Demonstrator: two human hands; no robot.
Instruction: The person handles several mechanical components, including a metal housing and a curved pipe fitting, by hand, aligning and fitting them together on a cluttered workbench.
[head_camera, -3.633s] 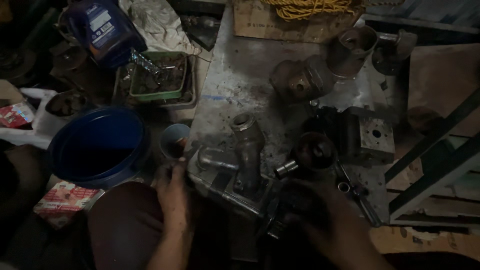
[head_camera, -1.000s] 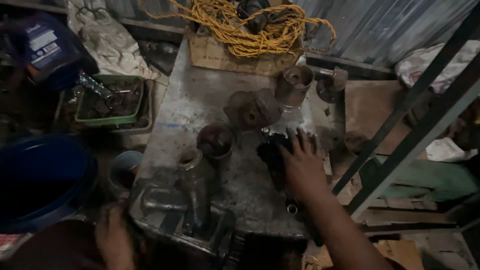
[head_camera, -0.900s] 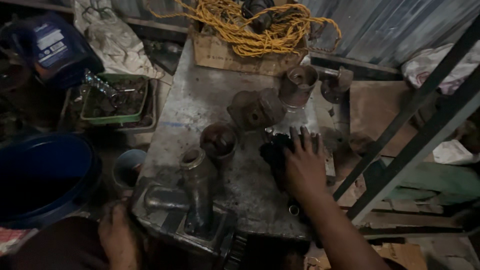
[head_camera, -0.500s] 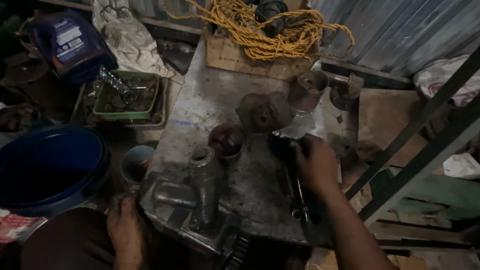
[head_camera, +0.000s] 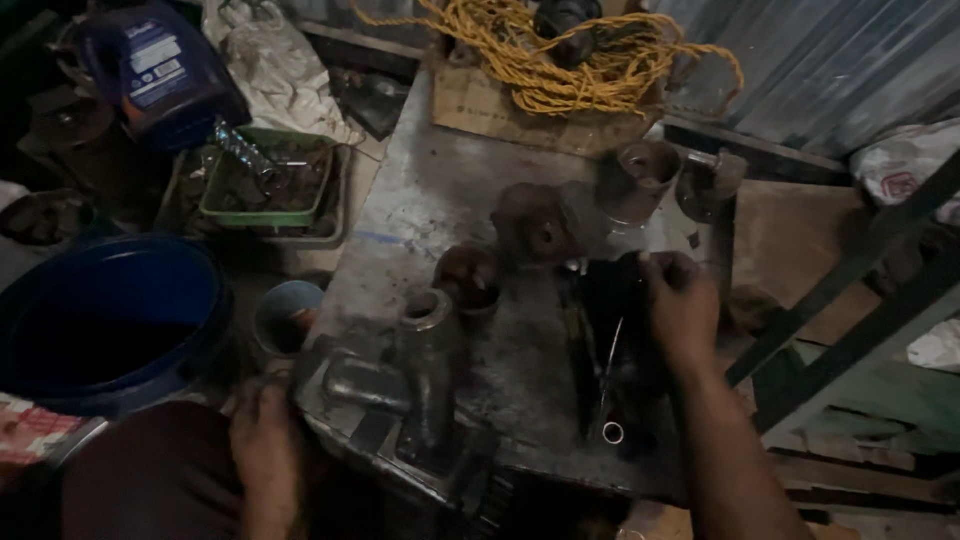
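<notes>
My right hand (head_camera: 682, 305) lies on a dark metal block (head_camera: 608, 300) at the right side of the grey metal table (head_camera: 430, 190), fingers curled over the block's far edge. A slim wrench (head_camera: 608, 385) lies just in front of the block. My left hand (head_camera: 265, 432) sits at the table's near left corner, fingers curled against the base of a grey pipe-shaped casting (head_camera: 425, 365). A rusty cup-shaped part (head_camera: 470, 280) stands just behind the casting. The light is dim, so the left grip is hard to make out.
A rusty round part (head_camera: 535, 225) and two cylinder sleeves (head_camera: 645, 172) stand further back. Yellow rope (head_camera: 560, 60) is heaped on a box. On the left are a blue bucket (head_camera: 110, 320), a small cup (head_camera: 285, 315), a green tray (head_camera: 265, 182) and a blue jug (head_camera: 160, 70). A slanted metal frame (head_camera: 850, 290) is at right.
My right hand's fingers, spread over the dark block a second ago, have curled onto it. My left hand stays by the casting. The view has shifted slightly.
</notes>
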